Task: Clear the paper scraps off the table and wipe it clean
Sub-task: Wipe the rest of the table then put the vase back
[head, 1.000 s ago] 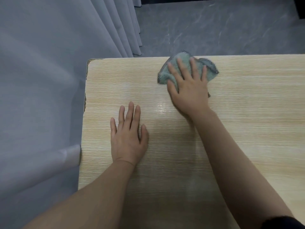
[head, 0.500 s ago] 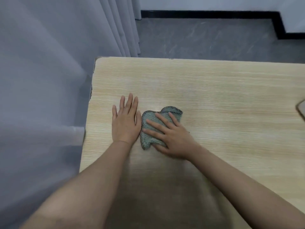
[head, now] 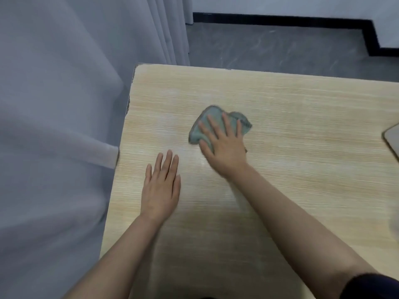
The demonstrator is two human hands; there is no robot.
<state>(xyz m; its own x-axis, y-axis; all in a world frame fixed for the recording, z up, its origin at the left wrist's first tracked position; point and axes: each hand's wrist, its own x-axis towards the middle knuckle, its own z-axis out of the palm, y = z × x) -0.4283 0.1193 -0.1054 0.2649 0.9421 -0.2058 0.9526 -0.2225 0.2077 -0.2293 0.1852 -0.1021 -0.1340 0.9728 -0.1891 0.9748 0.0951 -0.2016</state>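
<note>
Wooden table (head: 302, 126), cloth (head: 212, 120) under right-hand fingers (head: 227, 124)

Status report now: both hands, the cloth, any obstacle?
Right hand flat, pressing green cloth on table. Left hand flat on table. No scraps in view. Flat object at right edge, apart.

Soft, even light; faint glare on the table (head: 302, 117) centre, shadow at 6 o'clock, right hand (head: 224, 145) motion-blurred.
</note>
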